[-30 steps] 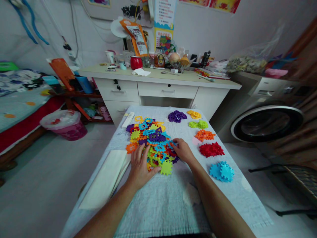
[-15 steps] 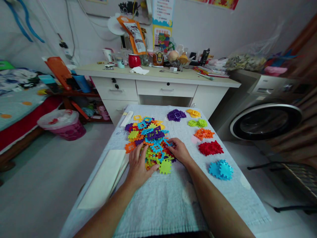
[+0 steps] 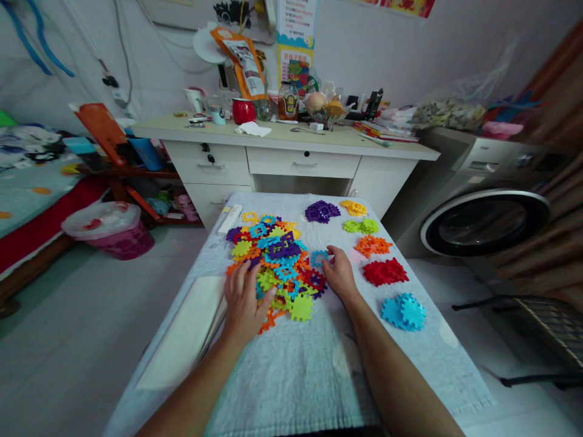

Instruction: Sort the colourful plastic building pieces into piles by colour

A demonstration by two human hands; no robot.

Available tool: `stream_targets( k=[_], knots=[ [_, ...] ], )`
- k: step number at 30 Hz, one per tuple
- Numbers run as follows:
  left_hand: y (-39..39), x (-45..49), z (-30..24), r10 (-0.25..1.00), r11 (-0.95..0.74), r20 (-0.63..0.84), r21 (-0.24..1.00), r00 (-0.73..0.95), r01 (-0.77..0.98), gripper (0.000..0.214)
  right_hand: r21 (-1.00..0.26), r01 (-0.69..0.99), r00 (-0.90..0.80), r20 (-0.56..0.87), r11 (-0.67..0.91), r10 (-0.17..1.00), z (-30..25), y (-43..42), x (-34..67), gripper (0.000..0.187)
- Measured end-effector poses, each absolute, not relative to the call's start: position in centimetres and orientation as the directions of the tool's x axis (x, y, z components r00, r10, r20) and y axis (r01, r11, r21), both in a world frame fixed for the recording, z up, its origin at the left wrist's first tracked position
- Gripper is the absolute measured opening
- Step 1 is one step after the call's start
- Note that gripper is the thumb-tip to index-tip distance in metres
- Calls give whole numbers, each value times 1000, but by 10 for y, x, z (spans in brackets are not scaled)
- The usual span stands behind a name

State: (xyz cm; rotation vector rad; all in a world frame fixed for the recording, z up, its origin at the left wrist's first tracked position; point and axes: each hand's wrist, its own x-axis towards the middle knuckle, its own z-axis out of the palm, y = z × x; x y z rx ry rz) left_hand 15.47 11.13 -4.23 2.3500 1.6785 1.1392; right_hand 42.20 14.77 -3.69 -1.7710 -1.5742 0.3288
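A mixed heap of notched plastic building pieces (image 3: 286,273) in several colours lies on the cloth-covered table. My left hand (image 3: 243,300) rests at the heap's left front edge, fingers apart, with no piece in its grasp. Just right of the heap, my right hand (image 3: 340,274) pinches a blue square building piece (image 3: 318,258), a little smeared by motion. Sorted by colour along the table's right side are purple pieces (image 3: 322,211), yellow pieces (image 3: 354,208), green pieces (image 3: 361,226), orange pieces (image 3: 373,245), red pieces (image 3: 386,271) and blue pieces (image 3: 404,311).
Folded whitish sheets (image 3: 184,334) lie along the table's left edge, with a white strip-shaped object (image 3: 230,220) farther back. Behind stands a cluttered cabinet (image 3: 282,142). A washing machine (image 3: 483,206) is to the right, and a pink bin (image 3: 112,233) stands on the floor at left.
My right hand has drawn a blue piece out of the heap toward the right. My left hand has shifted slightly left, uncovering orange pieces at the heap's front.
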Motion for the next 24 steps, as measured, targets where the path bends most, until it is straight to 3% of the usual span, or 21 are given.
stream_targets(
  k=[5, 13, 20, 24],
  knots=[
    [115, 153, -46, 853, -377, 510, 455, 111, 807, 55, -517, 850, 24, 233, 103, 972, -41, 147, 428, 65],
    [114, 154, -51, 883, -405, 448, 573, 142, 712, 52, -507, 860, 13, 137, 59, 991, -42, 152, 436, 53],
    [116, 155, -56, 866, -434, 469, 534, 173, 726, 56, -563, 825, 102, 230, 47, 968, -33, 149, 437, 52],
    [117, 155, -58, 863, -434, 471, 513, 180, 741, 56, -534, 841, 81, 278, 84, 957, -4, 134, 452, 50]
  ],
)
